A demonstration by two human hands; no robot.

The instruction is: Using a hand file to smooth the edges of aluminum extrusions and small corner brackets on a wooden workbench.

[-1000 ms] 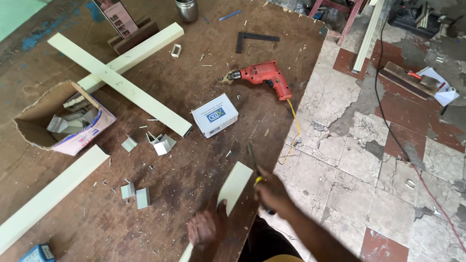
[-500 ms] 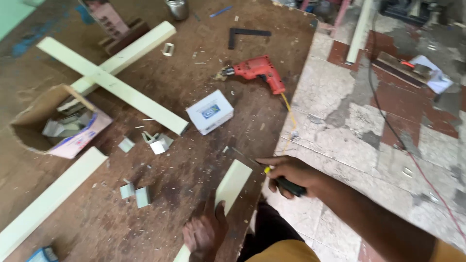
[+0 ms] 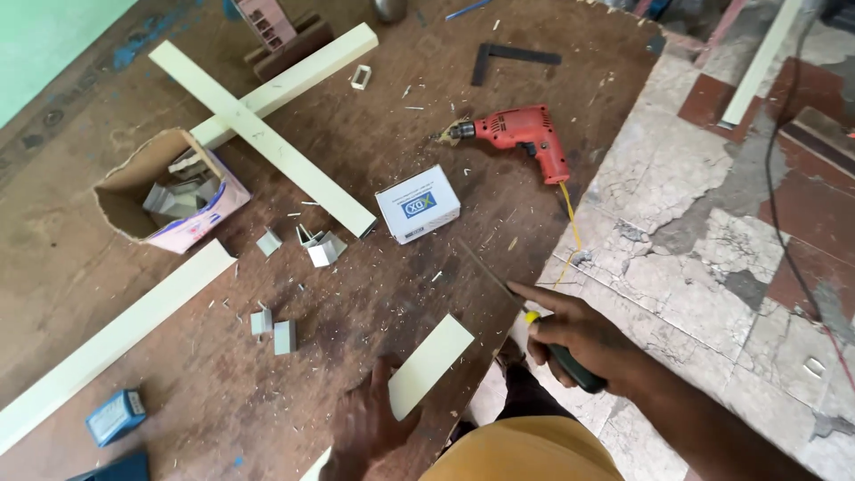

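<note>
The right hand (image 3: 579, 343) is wrapped tight around the dark, yellow-collared handle of a hand file (image 3: 494, 278), forefinger stretched along it; half a second ago that hand hung just off the right rim of the workbench (image 3: 107, 267), and now the blade slants up-left over the wood. The left hand (image 3: 370, 423) has also settled, palm flat with fingers spread, pinning the near end of the short cream profile offcut (image 3: 427, 367) at the bench's near edge, so it presses rather than grips. The red electric drill (image 3: 521, 135) and small white box (image 3: 417, 203) lie untouched farther back.
</note>
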